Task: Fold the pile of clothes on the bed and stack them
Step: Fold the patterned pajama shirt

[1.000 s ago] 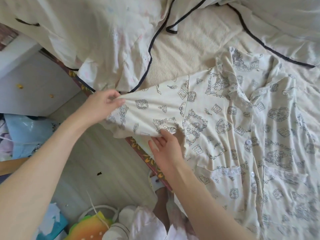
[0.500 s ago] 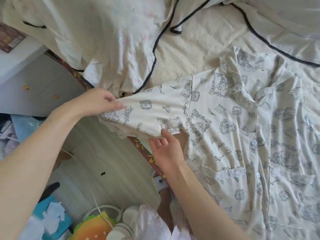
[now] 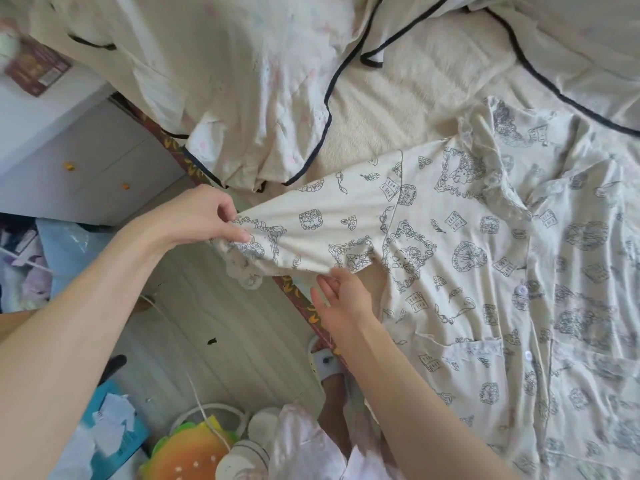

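One printed pajama shirt [image 3: 485, 271] lies buttoned on the bed [image 3: 398, 109]. Left hand [image 3: 201, 216] pinches its one outstretched sleeve [image 3: 311, 230]; right hand [image 3: 343, 299], fingers straight, sits just beneath that sleeve.

Home bedroom. Bed [image 3: 398, 109] with rumpled bedding [image 3: 242, 81] fills 12 to 3 o'clock; white cabinet [image 3: 86, 157] at 10; wood floor [image 3: 214, 306], burger-shaped cushion [image 3: 190, 452] and clutter at 7.

No legible text, labels or numbers anywhere.
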